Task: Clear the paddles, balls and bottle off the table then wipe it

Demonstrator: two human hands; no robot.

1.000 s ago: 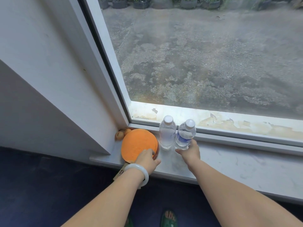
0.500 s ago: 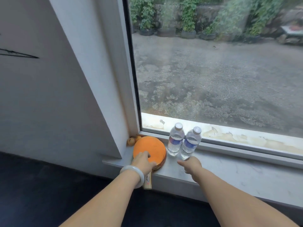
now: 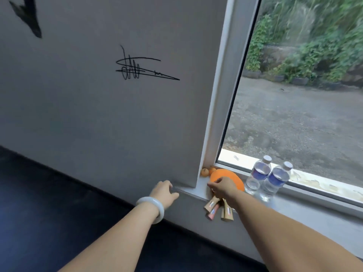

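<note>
Orange-faced paddles [image 3: 233,178] lie stacked on the grey window sill [image 3: 306,218], their wooden handles [image 3: 218,210] sticking out over its front edge. Two orange balls [image 3: 208,171] sit in the corner behind them. Two clear water bottles with blue labels [image 3: 269,178] stand upright side by side just right of the paddles. My right hand [image 3: 223,187] rests on top of the paddle faces with its fingers bent and no visible grip on them. My left hand [image 3: 165,193], with a pale bangle on the wrist, hangs empty in front of the wall, left of the sill, fingers loosely apart.
A grey wall [image 3: 98,114] with black scribbled marks fills the left. The window frame [image 3: 218,107] rises from the sill corner, with a yard and plants outside. A dark floor [image 3: 39,213] lies below.
The view has swung left. My left hand came off the paddles and moved left to the wall. My right hand left the bottles and moved onto the paddles.
</note>
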